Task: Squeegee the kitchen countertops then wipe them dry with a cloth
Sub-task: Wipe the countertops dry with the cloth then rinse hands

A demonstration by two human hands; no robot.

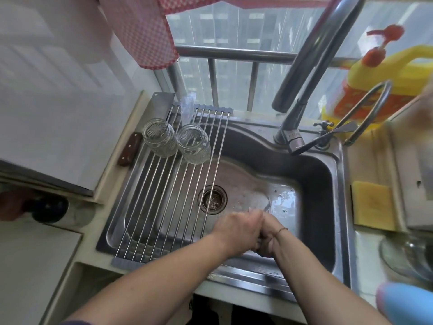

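Observation:
My left hand (236, 231) and my right hand (269, 235) are pressed together over the front part of the steel sink (337, 207). The left hand's fingers lie across the right hand, whose fingers are curled in. I see nothing held between them. A thin band circles my right wrist. A yellow sponge cloth (372, 205) lies flat on the pale countertop (367, 254) right of the sink. A blurred blue object (405, 303) sits at the bottom right corner. No squeegee is in view.
A roll-up wire rack (164, 202) covers the sink's left half, with two upturned glass jars (175, 141) on it. The tap (304, 73) arches over the back rim. A yellow detergent bottle (379, 87) stands at back right, a glass bowl (407, 252) at right, a knife handle (130, 148) at left.

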